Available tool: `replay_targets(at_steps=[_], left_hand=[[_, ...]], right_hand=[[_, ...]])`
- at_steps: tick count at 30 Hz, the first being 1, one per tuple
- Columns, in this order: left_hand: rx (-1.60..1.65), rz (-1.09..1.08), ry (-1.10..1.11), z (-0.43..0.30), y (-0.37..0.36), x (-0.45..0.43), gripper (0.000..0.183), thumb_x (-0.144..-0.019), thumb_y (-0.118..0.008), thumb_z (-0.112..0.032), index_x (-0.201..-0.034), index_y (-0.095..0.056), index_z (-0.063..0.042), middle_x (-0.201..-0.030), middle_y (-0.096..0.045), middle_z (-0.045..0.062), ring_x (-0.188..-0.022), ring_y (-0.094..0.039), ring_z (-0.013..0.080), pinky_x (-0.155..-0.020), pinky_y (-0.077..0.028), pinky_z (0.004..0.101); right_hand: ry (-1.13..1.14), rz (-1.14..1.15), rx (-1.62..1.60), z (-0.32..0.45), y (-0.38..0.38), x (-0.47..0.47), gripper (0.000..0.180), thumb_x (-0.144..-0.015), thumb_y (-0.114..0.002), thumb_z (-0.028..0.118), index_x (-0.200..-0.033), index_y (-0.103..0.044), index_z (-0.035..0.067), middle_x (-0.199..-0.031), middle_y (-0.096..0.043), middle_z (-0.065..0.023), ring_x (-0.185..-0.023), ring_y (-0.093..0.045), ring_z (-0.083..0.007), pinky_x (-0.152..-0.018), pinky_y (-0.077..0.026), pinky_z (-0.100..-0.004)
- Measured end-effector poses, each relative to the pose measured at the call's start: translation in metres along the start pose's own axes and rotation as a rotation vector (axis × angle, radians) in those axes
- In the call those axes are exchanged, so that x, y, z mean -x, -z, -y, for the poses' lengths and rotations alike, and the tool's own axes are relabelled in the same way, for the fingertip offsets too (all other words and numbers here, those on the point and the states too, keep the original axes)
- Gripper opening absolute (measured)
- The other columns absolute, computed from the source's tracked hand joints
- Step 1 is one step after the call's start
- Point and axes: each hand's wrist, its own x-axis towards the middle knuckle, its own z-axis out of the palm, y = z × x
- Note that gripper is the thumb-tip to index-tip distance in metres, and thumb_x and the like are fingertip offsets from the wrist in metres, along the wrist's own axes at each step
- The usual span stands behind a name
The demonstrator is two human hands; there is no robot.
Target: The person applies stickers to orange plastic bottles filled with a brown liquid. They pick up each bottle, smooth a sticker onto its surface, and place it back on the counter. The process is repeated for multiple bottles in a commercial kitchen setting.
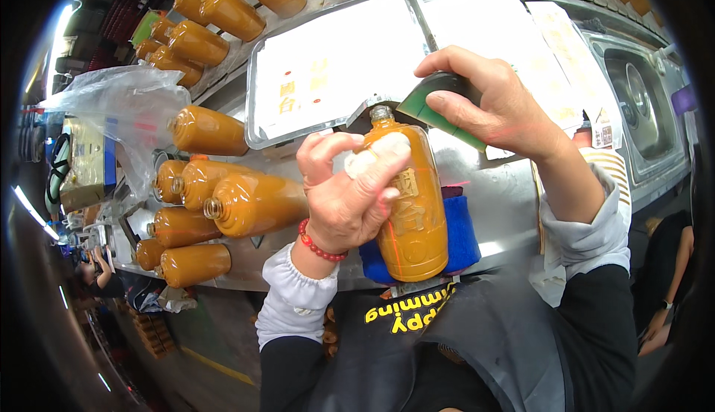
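Note:
An amber glass bottle lies on its back before me, its neck toward a metal bracket and its base between blue cloth-covered pads. Gold raised lettering marks its upper face. My left hand is over the bottle's left side, with white coverings on some fingertips at the shoulder; no tool shows in it. In my right hand is a green flat scraper with a dark upper part, held between thumb and fingers just right of the bottle's neck. Thin red light lines cross the bottle and hands.
A clear-rimmed tray holds a white sheet bearing gold lettering. More amber bottles stand at left, and others line the back. Decal sheets lie right of the tray. A steel sink is at far right, near another person's arm.

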Motion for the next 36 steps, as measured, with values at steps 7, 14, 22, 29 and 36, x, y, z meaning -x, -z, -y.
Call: replay_targets(at_steps=[7, 14, 22, 29, 36], left_hand=[[0.493, -0.233, 0.480, -0.006, -0.024, 0.001, 0.027, -0.102, -0.057, -0.021, -0.117, -0.067, 0.000, -0.110, -0.068, 0.010, -0.107, -0.053, 0.0242, -0.099, -0.043, 0.0361], [0.795, -0.236, 0.741, -0.001, -0.036, 0.009, 0.027, -0.097, -0.064, -0.015, -0.120, -0.059, -0.001, -0.118, -0.054, 0.009, -0.111, -0.054, 0.0188, -0.103, -0.042, 0.0338], [0.707, -0.159, 0.731, -0.001, -0.034, 0.009, 0.027, -0.098, -0.063, -0.012, -0.122, -0.057, -0.001, -0.120, -0.054, 0.009, -0.113, -0.052, 0.0175, -0.103, -0.042, 0.0342], [1.156, -0.238, 0.778, -0.006, -0.030, 0.004, 0.028, -0.099, -0.058, -0.010, -0.125, -0.054, -0.001, -0.125, -0.054, 0.009, -0.115, -0.051, 0.0167, -0.105, -0.041, 0.0333], [0.800, -0.107, 0.645, 0.002, -0.024, 0.003, 0.019, -0.091, -0.062, -0.009, -0.110, -0.062, -0.004, -0.112, -0.061, 0.008, -0.105, -0.052, 0.0194, -0.102, -0.038, 0.0357]], right_hand=[[-0.113, -0.046, -0.105, 0.005, -0.008, 0.021, 0.024, -0.096, -0.065, 0.015, -0.113, -0.063, -0.001, -0.096, -0.066, -0.0076, -0.089, -0.063, -0.0132, -0.080, -0.052, -0.0276], [-0.104, -0.083, -0.173, 0.005, -0.020, 0.022, 0.023, -0.094, -0.067, 0.015, -0.110, -0.062, -0.001, -0.091, -0.067, -0.0088, -0.083, -0.065, -0.0147, -0.076, -0.053, -0.0291], [-0.212, -0.003, -0.258, 0.003, -0.010, 0.026, 0.025, -0.096, -0.068, 0.018, -0.113, -0.063, 0.001, -0.098, -0.066, -0.0036, -0.091, -0.061, -0.0095, -0.081, -0.051, -0.0258], [-0.271, 0.158, -0.318, -0.006, -0.004, 0.014, 0.026, -0.095, -0.069, 0.023, -0.111, -0.066, 0.002, -0.097, -0.066, -0.0030, -0.091, -0.061, -0.0094, -0.081, -0.051, -0.0255], [-0.230, 0.216, -0.433, -0.007, -0.007, 0.010, 0.029, -0.096, -0.069, 0.026, -0.112, -0.066, 0.002, -0.098, -0.067, -0.0035, -0.092, -0.062, -0.0103, -0.082, -0.051, -0.0263]])
